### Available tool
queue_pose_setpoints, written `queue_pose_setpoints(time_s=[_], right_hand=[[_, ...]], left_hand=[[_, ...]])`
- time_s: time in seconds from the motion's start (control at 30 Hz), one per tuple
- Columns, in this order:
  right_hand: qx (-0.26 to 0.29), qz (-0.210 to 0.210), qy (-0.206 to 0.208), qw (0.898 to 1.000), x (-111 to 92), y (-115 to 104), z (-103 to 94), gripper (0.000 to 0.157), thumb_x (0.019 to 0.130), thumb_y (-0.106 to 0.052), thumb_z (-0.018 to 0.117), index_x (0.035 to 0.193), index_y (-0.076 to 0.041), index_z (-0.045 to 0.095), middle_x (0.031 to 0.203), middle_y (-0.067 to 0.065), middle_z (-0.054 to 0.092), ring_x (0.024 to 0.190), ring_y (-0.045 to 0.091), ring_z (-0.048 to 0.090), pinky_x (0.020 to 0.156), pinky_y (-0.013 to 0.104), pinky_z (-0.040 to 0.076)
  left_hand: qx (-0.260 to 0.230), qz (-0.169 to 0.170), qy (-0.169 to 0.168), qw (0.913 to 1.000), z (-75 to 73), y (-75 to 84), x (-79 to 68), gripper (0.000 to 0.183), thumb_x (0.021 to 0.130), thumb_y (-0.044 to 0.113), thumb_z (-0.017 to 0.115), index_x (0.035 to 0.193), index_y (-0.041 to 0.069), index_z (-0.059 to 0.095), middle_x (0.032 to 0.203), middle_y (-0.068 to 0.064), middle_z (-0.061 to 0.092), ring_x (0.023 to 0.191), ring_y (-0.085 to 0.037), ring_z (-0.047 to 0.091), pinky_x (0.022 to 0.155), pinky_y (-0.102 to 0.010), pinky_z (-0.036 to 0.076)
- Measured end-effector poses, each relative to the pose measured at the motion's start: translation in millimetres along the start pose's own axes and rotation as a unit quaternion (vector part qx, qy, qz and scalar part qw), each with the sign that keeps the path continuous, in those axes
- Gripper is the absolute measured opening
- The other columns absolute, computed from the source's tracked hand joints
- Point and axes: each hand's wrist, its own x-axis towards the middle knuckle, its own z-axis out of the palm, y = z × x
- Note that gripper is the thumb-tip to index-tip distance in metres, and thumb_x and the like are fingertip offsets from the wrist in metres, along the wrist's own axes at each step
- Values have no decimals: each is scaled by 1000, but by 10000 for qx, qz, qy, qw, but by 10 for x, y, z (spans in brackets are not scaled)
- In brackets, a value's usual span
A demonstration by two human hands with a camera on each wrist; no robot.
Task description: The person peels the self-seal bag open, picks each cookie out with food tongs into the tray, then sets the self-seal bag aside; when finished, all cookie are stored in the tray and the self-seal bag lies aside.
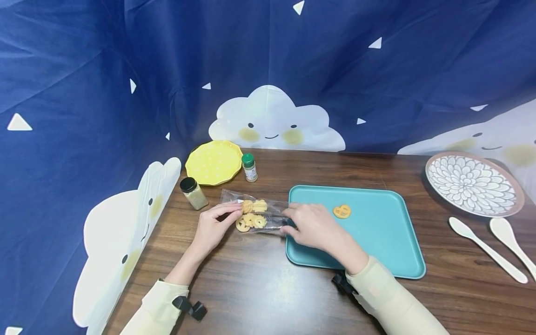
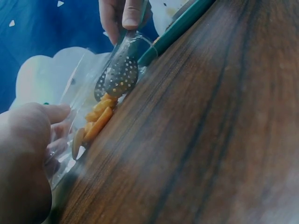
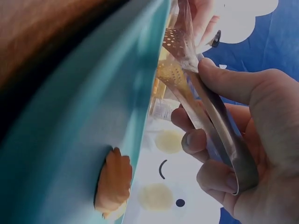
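A clear plastic bag [image 1: 274, 207] with several biscuits [image 1: 253, 221] inside lies on the table, its right end at the tray's left edge. My left hand [image 1: 213, 225] pinches the bag's left end between thumb and fingers. My right hand [image 1: 316, 225] is over the tray's left side, gripping metal tongs [image 3: 219, 121], which the right wrist view shows best. Their perforated ends [image 2: 119, 77] reach into the bag, close to the biscuits. One biscuit [image 1: 342, 211] sits by itself on the teal tray [image 1: 377, 251], to the right of my right hand.
Behind the bag stand a black-lidded jar [image 1: 194, 194], a green-capped shaker [image 1: 250, 168] and a yellow plate [image 1: 213, 163]. On the far right are a patterned plate [image 1: 473, 184] and two white spoons [image 1: 487, 251]. A blue cloth [image 1: 268, 51] hangs behind the table.
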Motion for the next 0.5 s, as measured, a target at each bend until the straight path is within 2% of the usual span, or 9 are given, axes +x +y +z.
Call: queue_pose_setpoints(time_s=[0.1,0.33,0.5], right_hand=[[25,-14,-23,10000,-3,15,-15,42,93,-45,71,122,-15,73,117,3,74,95,21,73,75,43,63],[281,-91,-120,9995,5,42,-22,40,95,-45,68,122,-15,73,116,2,75,99,20,73,83,43,62],[342,-251,-107,9990,-7,63,-48,38,96,-43,67,120,-14,74,110,1,74,95,18,73,81,41,61]], left_hand=[[-9,23,17,10000,-2,-3,-3,19,89,27,79,107,20,81,116,5,78,119,-18,71,105,-11,50],[40,19,2,10000,-6,0,-9,20,89,29,79,107,20,80,117,6,78,119,-17,71,106,-12,49],[72,2,-23,10000,-6,9,-2,20,89,28,79,107,20,81,117,7,78,119,-15,71,106,-12,50]])
